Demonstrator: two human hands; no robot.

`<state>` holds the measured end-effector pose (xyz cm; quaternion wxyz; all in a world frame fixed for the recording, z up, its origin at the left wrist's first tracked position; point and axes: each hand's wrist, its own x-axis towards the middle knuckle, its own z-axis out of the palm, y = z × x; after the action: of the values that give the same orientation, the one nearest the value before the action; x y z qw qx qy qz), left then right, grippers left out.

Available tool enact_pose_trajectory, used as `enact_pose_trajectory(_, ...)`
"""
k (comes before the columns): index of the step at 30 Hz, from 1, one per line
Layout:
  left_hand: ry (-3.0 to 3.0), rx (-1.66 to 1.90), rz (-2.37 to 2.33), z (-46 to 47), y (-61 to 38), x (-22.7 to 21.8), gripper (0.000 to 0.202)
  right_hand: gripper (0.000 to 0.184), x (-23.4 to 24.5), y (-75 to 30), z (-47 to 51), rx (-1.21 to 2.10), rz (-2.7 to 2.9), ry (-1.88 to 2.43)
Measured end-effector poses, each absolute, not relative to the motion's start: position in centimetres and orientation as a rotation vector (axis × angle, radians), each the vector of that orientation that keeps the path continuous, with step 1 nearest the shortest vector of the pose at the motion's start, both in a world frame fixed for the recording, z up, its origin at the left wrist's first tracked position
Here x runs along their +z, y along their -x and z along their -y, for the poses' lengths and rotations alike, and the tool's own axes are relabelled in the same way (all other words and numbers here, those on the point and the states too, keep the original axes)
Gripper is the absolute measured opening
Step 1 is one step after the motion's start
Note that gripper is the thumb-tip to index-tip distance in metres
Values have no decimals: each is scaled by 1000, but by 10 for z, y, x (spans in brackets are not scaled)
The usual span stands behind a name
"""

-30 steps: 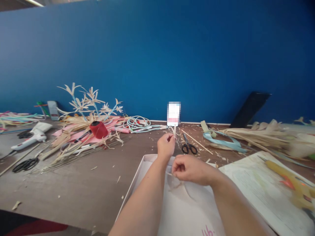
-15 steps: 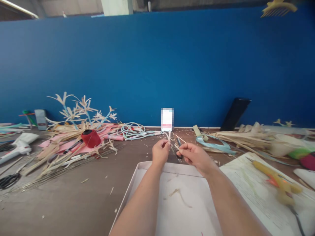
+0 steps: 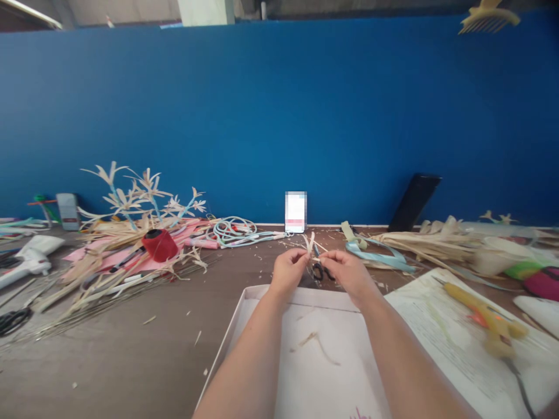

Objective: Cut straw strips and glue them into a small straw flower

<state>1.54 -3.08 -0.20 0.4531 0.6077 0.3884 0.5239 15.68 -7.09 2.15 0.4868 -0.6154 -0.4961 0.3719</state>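
Observation:
Just beyond the far edge of a shallow white box lid (image 3: 323, 298), my two hands work close together. My left hand (image 3: 292, 269) pinches pale dried-leaf strips (image 3: 310, 243), whose ends stick up above its fingertips. Fingers of my right hand (image 3: 347, 272) are closed on the tip of a thin pale strip near the same spot. Black-handled scissors (image 3: 321, 271) lie on the table between and behind the hands. Where the strips meet is too small to make out.
At left lie pale leaf flowers (image 3: 131, 198), a red thread spool (image 3: 159, 245) and a white glue gun (image 3: 32, 259). A yellow glue gun (image 3: 487, 317) rests on paper at right. Against the blue partition (image 3: 262, 116) stand a lit phone (image 3: 296, 212) and a black object (image 3: 414, 201).
My hands have come closer together, and the strips in my left hand have shifted right and tilted. More of the scissors' handles shows between the hands. The view has moved slightly.

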Motion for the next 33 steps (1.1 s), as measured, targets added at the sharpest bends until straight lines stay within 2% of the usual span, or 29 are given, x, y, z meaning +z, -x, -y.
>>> enact_pose_trajectory(21, -1470, 1231, -883, 29, -16, -4, 23, 34, 18, -148, 67, 1303, 759, 1078)
enact_pose_trajectory(24, -1480, 1254, -933, 29, -16, -5, 22, 32, 18, -147, 65, 1237, 683, 1105)
enact_pose_trajectory(29, -1466, 1301, -1040, 27, -15, -5, 22, 33, 11, -149, 63, 879, 718, 1325)
enact_pose_trajectory(33, -1491, 1316, -1050, 28, -15, -5, 22, 40, 7, -143, 66, 974, 933, 1392)
